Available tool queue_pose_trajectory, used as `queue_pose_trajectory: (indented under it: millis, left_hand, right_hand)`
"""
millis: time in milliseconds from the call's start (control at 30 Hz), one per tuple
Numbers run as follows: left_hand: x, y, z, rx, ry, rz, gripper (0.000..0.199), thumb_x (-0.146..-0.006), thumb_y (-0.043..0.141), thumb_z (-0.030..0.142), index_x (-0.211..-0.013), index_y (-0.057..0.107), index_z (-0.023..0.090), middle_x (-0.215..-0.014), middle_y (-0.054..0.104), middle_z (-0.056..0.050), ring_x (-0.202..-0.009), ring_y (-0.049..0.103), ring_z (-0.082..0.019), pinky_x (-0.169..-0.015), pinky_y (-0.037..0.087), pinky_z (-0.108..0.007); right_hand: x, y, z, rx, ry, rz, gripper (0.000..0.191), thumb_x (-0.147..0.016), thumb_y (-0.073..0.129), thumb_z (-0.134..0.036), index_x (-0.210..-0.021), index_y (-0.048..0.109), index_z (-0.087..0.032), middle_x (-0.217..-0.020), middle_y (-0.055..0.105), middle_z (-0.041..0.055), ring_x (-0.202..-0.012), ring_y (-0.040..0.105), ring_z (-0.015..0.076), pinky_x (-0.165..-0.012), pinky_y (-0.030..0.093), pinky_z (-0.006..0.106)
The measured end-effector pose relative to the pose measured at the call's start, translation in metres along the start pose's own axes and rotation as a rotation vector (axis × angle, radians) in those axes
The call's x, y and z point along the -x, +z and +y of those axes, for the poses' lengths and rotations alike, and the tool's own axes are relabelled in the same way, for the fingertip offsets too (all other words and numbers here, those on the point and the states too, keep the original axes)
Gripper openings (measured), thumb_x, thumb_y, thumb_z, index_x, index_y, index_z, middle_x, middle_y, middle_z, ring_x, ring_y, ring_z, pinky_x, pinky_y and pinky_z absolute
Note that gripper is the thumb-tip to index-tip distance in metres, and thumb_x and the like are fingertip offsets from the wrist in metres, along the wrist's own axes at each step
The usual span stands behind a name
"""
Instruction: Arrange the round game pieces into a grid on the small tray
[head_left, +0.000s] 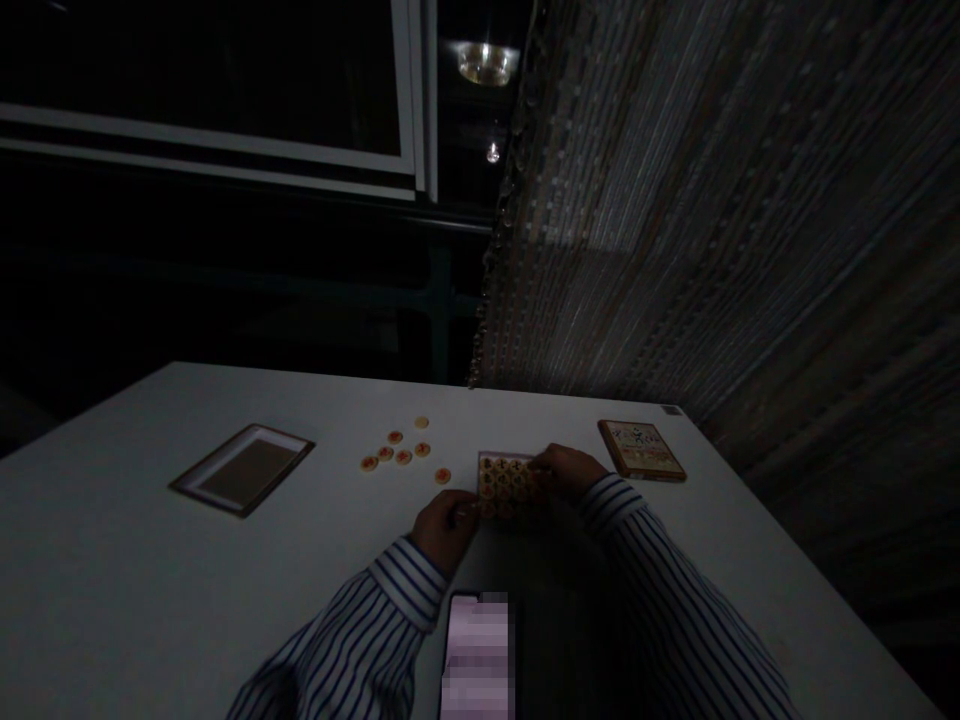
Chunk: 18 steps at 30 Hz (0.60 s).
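Observation:
A small tray point(481, 470) holds rows of round Xiangqi pieces point(504, 480), some with dark marks and some with red. My left hand point(448, 525) is closed at the tray's lower left edge, thumb and fingers pinched on its side. Over the tray's right part, my right hand point(568, 470) is closed with its fingertips down at the pieces; whatever lies between them is hidden. Several loose Xiangqi pieces point(403, 457) lie on the white table to the left of the tray, mostly with red marks facing up.
An open shallow box point(202, 488) lies at the left of the white table point(330, 590). On the right rests a flat box with a printed cover point(643, 450). A lit phone point(474, 660) is near my body. A string curtain point(600, 250) hangs behind the table; the room is dark.

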<state>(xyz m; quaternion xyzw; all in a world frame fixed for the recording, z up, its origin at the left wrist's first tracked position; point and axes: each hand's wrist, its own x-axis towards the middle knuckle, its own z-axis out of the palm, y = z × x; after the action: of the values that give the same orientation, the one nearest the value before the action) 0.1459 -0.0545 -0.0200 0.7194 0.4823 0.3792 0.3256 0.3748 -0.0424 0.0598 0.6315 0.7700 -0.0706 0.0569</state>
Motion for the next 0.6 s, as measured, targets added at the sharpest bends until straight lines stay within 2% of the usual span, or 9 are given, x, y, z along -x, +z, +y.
queue_pose_trajectory:
  millis: [167, 267, 467, 600]
  left_hand:
    - [0.000, 0.001, 0.000, 0.016, -0.018, -0.015, 0.024, -0.073, 0.050, 0.030, -0.087, 0.063, 0.015, -0.078, 0.066, -0.005, -0.068, 0.060, -0.015, -0.064, 0.050, -0.028]
    - [0.000, 0.001, 0.000, 0.030, -0.019, -0.003, 0.023, -0.073, 0.051, 0.029, -0.086, 0.063, 0.016, -0.077, 0.066, -0.005, -0.065, 0.060, -0.014, -0.062, 0.049, -0.027]
    - [0.001, 0.000, 0.003, 0.022, -0.042, -0.038, 0.026, -0.073, 0.051, 0.032, -0.090, 0.062, 0.015, -0.079, 0.066, -0.006, -0.068, 0.061, -0.016, -0.063, 0.050, -0.028]
    - [0.002, 0.001, 0.003, -0.019, 0.033, -0.076, 0.028, -0.073, 0.052, 0.031, -0.095, 0.060, 0.015, -0.087, 0.065, -0.007, -0.075, 0.061, -0.017, -0.068, 0.051, -0.029]
  right_hand:
    - [0.006, -0.003, -0.003, -0.045, 0.063, 0.061, 0.031, -0.081, 0.041, -0.023, -0.104, 0.060, -0.020, -0.102, 0.060, 0.0089, -0.094, 0.056, 0.0200, -0.076, 0.041, 0.028]
    - [0.010, 0.003, -0.002, -0.070, 0.094, 0.131, 0.032, -0.083, 0.038, -0.023, -0.106, 0.058, -0.018, -0.101, 0.061, 0.0089, -0.093, 0.057, 0.0198, -0.076, 0.042, 0.028]
    - [0.019, 0.039, 0.007, -0.226, 0.159, 0.279, 0.037, -0.082, 0.037, -0.021, -0.115, 0.053, -0.015, -0.107, 0.060, 0.0104, -0.097, 0.056, 0.0183, -0.083, 0.043, 0.029]
    - [0.026, 0.062, 0.009, -0.433, 0.174, 0.367, 0.037, -0.079, 0.041, -0.021, -0.113, 0.055, -0.017, -0.106, 0.063, 0.0093, -0.095, 0.059, 0.0177, -0.082, 0.047, 0.031]
